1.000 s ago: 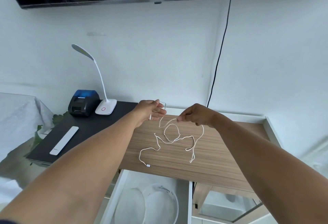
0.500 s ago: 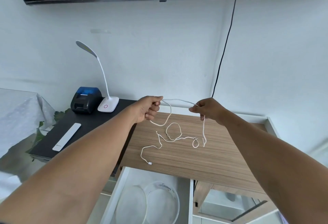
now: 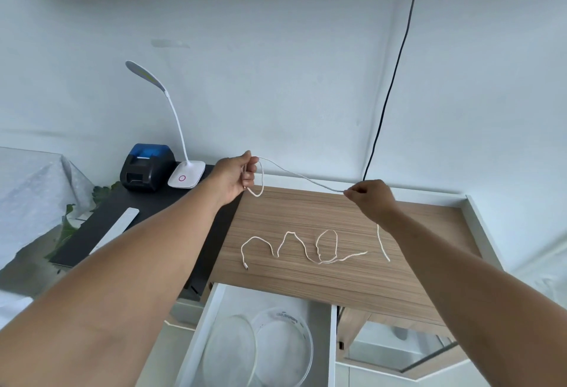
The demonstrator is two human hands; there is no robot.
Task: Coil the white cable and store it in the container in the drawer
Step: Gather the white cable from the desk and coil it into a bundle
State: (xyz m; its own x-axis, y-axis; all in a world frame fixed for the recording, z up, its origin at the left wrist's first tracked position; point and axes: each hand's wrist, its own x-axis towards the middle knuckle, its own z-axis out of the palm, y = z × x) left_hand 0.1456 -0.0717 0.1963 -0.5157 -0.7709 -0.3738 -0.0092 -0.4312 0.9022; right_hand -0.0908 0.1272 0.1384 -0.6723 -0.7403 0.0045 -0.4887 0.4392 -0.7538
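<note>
A thin white cable (image 3: 302,177) stretches between my two hands above the wooden desktop (image 3: 337,276). My left hand (image 3: 236,175) is shut on one end, with one small loop hanging from its fingers. My right hand (image 3: 372,198) pinches the cable farther along. The rest of the cable lies in loose wavy bends on the wood, ending in a small plug at the left. Below the desk edge an open white drawer (image 3: 199,337) holds a round clear container (image 3: 283,346) with its lid (image 3: 228,353) beside it.
A white desk lamp (image 3: 181,141) and a black and blue printer (image 3: 147,167) stand on a dark side table, with a white remote (image 3: 118,227) lying on it. A black wire (image 3: 389,86) runs down the wall from a mounted screen.
My hands have moved apart and pulled a stretch of cable taut between them. The tangle on the desk has been drawn out into a longer wavy line.
</note>
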